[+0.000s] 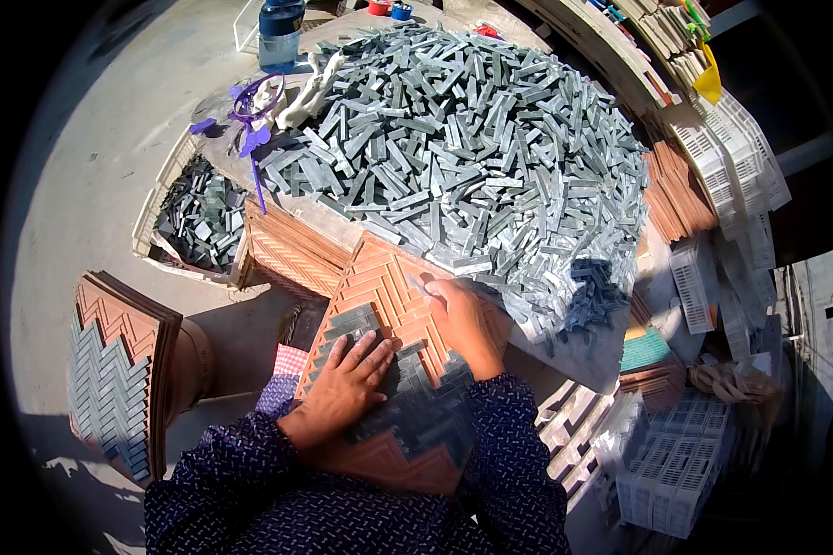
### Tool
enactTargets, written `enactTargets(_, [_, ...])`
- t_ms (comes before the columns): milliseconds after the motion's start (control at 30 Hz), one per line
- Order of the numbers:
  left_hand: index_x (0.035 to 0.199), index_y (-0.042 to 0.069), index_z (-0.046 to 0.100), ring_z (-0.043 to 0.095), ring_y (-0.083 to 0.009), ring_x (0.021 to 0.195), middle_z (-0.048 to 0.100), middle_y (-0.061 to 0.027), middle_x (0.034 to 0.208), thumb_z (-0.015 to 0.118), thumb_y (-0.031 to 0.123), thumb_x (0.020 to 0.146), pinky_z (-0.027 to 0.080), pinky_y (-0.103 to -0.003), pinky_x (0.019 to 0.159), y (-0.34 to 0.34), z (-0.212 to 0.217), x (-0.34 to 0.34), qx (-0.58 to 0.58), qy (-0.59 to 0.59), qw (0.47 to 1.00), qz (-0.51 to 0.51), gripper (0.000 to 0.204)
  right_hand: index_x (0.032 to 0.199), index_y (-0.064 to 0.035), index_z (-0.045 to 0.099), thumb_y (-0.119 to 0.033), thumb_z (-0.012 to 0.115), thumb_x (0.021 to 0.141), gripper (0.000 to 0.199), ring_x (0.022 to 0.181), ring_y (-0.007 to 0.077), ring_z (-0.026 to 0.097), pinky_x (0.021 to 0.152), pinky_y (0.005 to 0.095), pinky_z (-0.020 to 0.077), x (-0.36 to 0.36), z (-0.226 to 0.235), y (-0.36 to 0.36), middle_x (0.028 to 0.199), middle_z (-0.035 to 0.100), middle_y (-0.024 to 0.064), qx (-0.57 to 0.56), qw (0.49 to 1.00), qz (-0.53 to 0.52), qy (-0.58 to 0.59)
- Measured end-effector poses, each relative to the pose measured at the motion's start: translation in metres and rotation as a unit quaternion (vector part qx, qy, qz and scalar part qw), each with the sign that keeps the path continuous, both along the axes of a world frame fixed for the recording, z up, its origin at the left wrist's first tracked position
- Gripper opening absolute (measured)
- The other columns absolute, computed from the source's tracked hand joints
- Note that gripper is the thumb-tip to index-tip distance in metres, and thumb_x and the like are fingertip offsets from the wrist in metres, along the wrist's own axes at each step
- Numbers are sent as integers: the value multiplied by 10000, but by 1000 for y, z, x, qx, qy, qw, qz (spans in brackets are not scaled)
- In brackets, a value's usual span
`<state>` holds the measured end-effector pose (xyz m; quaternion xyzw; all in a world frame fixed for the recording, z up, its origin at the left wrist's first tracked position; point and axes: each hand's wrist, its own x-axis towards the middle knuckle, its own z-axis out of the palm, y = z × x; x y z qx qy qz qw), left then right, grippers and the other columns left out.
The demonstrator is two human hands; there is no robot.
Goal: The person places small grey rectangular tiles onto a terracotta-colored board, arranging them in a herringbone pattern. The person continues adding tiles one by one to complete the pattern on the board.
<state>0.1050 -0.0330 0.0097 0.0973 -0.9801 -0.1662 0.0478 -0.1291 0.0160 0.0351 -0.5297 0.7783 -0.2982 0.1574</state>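
Your sleeves (361, 499), dark blue with small dots, fill the bottom of the view. Left hand (342, 384) lies flat with fingers spread, pressing on the grey tiles (407, 407) already set in the orange herringbone tray (393, 287). Right hand (467, 324) sits at the tray's right edge, fingers curled; a pale strip (416, 285) pokes out at the fingertips, but you can't tell whether the hand is pinching it. Tray leans toward you, its far end against the tabletop (565, 347), lower half filled with grey, upper half bare orange grooves.

Around you:
- Big heap of loose grey tile strips (472, 148) covers the tabletop right behind the tray, spilling to its edge.
- Darker strips (597, 291) in a small clump just right of your right hand.
- Bin of dark tiles (199, 217) to the left, beside stacked orange trays (287, 250).
- Filled tray stack (116, 370) on a round stool at far left.
- Purple plastic tool (250, 120) and blue-capped jar (279, 32) at the heap's far left.
- White plastic crates (676, 472) piled on your right.
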Motion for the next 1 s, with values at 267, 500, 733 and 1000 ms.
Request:
enactTargets(267, [1359,-4,448,269,-283,1392,368,-113,1467,604,397,844,196,-501,1138,-4,2,2,-26,2,999,-32,671,992,21,625,-88,607,870,164,709,143,623,671,289,494,28,9,60,772,655,110,47,985,-88,-142])
enactTargets(500, [1341,4,468,292,-331,1382,374,-152,1456,659,306,826,228,-484,1135,-11,12,2,64,42,997,-17,628,917,-24,610,-111,609,840,116,732,308,671,642,354,511,56,5,92,800,654,184,51,980,-154,-111])
enactTargets(733, [1262,26,544,402,-370,1305,435,-176,1403,706,120,780,369,-442,1063,-17,32,17,176,117,976,52,517,932,-18,589,-115,606,861,121,733,340,645,639,383,507,64,1,99,796,640,179,17,977,-177,-116])
enactTargets(1000, [1219,49,579,492,-360,1219,463,-164,1381,699,98,783,429,-423,1006,-12,23,36,226,101,964,98,455,939,-39,569,-87,568,873,82,802,383,593,660,446,495,77,-12,98,914,560,174,-24,992,-118,42])
